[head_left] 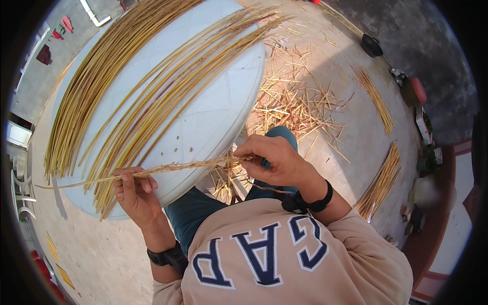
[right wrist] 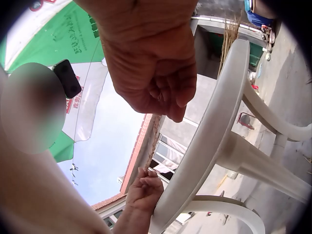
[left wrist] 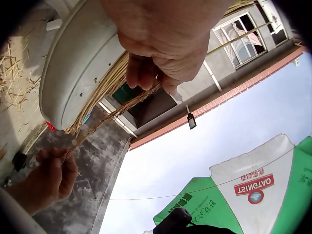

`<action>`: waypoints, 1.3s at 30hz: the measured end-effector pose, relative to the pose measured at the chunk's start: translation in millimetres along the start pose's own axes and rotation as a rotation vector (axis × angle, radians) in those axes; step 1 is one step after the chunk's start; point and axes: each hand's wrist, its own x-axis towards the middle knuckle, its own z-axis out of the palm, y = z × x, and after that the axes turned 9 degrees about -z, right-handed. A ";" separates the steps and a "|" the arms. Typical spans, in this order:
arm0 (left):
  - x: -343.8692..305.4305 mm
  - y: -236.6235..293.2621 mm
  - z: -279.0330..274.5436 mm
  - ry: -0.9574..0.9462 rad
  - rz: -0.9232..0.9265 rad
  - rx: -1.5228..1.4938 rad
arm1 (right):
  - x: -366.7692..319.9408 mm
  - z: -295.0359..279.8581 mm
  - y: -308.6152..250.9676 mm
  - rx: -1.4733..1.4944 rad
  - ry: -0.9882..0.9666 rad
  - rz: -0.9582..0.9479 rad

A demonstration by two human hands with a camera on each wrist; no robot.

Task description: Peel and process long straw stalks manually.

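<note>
A long thin stalk (head_left: 175, 166) with a feathery, seed-like end is stretched between both hands, above the near edge of the white table. The left hand (head_left: 135, 197) pinches its smooth stem, which pokes out to the left. At the feathery end, the right hand (head_left: 277, 160) pinches with curled fingers. In the left wrist view the left hand (left wrist: 163, 44) grips the stalk (left wrist: 117, 111), and the right hand (left wrist: 54, 178) holds its far end. The right wrist view shows the right hand (right wrist: 151, 73) with curled fingers, its grip partly hidden, and the left hand (right wrist: 141, 195) beyond.
On the white table (head_left: 213, 109) lie a thick bundle of stalks (head_left: 86, 91) and a looser spread (head_left: 168, 91). Broken straw (head_left: 300, 101) litters the ground to the right, with two small bundles (head_left: 378, 101) farther right. A green and white umbrella (left wrist: 209, 200) hangs overhead.
</note>
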 end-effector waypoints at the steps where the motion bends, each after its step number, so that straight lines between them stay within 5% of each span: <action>1: -0.1 0.0 0.3 0.003 0.000 -0.003 | -0.9 0.4 1.9 -0.045 -0.004 -0.007; 24: -1.9 0.5 3.7 0.021 0.002 -0.003 | -2.5 2.6 -0.9 -0.244 0.037 -0.064; 26: -2.1 0.5 4.3 0.029 -0.001 0.001 | -2.1 2.8 3.8 -0.332 0.041 -0.180; 33: -3.1 -0.4 4.4 -0.009 0.003 0.045 | -2.2 8.2 0.6 -0.587 0.023 -0.115; 39: -2.5 4.8 1.1 -0.022 0.025 0.019 | -2.5 -6.9 14.6 -0.611 0.283 0.012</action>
